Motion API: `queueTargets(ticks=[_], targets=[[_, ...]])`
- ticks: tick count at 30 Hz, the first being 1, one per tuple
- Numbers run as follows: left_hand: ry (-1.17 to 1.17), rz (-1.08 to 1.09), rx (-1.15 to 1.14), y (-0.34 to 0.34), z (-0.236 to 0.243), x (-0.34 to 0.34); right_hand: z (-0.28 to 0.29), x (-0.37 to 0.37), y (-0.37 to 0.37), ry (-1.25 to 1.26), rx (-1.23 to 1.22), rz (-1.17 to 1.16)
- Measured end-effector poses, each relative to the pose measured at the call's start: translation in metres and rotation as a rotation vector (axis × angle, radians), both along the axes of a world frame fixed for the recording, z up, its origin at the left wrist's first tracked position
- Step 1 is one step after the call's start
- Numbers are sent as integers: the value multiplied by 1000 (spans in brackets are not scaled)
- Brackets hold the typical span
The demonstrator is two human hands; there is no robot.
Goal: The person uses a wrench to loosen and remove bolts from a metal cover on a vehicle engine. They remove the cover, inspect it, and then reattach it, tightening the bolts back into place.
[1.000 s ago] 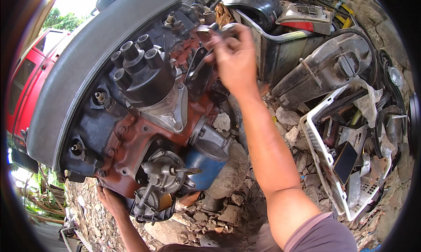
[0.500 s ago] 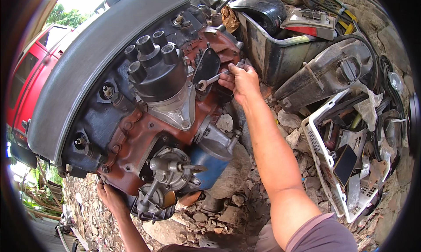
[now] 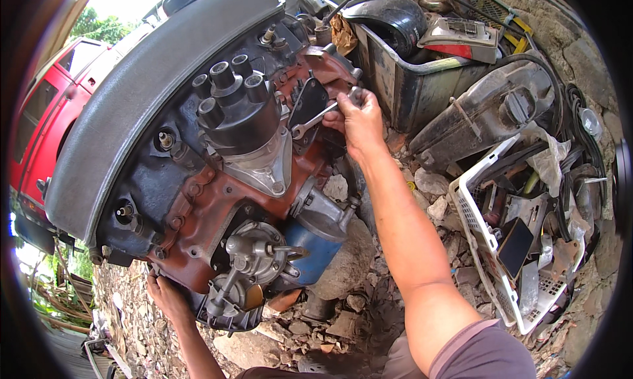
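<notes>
A large engine (image 3: 198, 231) with black and rust-red parts fills the left and middle. My right hand (image 3: 361, 125) is closed around a metal wrench (image 3: 315, 120), whose open-ended jaw lies at the lower edge of a small black plate (image 3: 308, 101) on the engine's side. Just left of the wrench stands a black distributor cap (image 3: 241, 118) with several upright towers. My left hand (image 3: 170, 296) holds the engine's near left lower edge, its fingertips partly hidden there. Between the hands sit a metal fuel pump (image 3: 254, 254) and a blue oil filter (image 3: 315, 254).
Right of my arm, a white plastic basket (image 3: 469, 211) holds scrap parts and a dark phone (image 3: 515, 247). Beyond it lie a dirty black tank-like part (image 3: 491, 112) and a bin (image 3: 389, 82) with a black helmet (image 3: 389, 16). Rubble (image 3: 349, 323) covers the ground. A red vehicle (image 3: 49, 122) stands far left.
My right hand has moved slightly left with the wrench, which now slants a little more steeply. My left hand stays at the engine's edge.
</notes>
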State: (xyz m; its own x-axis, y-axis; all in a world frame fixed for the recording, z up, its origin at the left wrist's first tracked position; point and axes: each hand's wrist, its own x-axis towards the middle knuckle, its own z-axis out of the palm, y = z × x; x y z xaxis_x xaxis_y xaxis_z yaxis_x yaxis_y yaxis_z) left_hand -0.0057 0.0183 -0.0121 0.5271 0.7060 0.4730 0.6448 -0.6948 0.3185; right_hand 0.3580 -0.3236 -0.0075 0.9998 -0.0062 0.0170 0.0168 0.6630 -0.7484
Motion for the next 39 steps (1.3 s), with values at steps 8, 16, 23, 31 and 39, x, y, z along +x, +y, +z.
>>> queueTargets(ticks=[8, 16, 23, 31, 39], targets=[[36, 28, 68, 6, -6, -5, 47, -25, 5, -530, -303, -167], [15, -6, -3, -11, 9, 2, 62, -25, -7, -433, -211, -267], [48, -11, 77, 0, -1, -1, 27, -5, -21, 21, -35, -39], [60, 16, 51, 0, 0, 0, -7, 7, -2, 153, 125, 61], [29, 22, 50, 4, -2, -1, 6, 0, 0, -55, 13, -2]])
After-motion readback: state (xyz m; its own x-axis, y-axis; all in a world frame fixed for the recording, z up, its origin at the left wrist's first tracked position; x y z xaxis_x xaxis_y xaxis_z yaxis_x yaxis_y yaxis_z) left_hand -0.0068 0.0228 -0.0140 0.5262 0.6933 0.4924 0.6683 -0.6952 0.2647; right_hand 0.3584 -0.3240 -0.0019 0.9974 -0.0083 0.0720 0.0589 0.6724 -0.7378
